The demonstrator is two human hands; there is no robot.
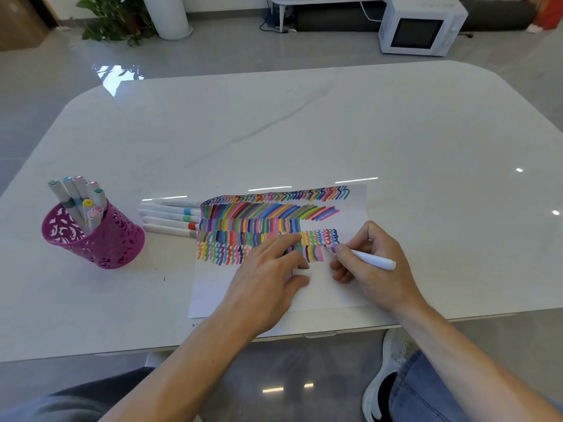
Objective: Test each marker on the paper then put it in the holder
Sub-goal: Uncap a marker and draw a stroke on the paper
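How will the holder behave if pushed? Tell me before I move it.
Its cut-out wall suggests the holder is light, so it probably shifts easily. The table is glossy, so a low push would likely slide it. The markers stand well above its rim and lean one way, so a high push might tip it.

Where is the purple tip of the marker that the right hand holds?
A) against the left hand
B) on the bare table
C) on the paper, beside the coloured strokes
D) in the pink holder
C: the right hand holds the marker with its tip on the paper beside a pink stroke; the left hand pinches a white cap nearby.
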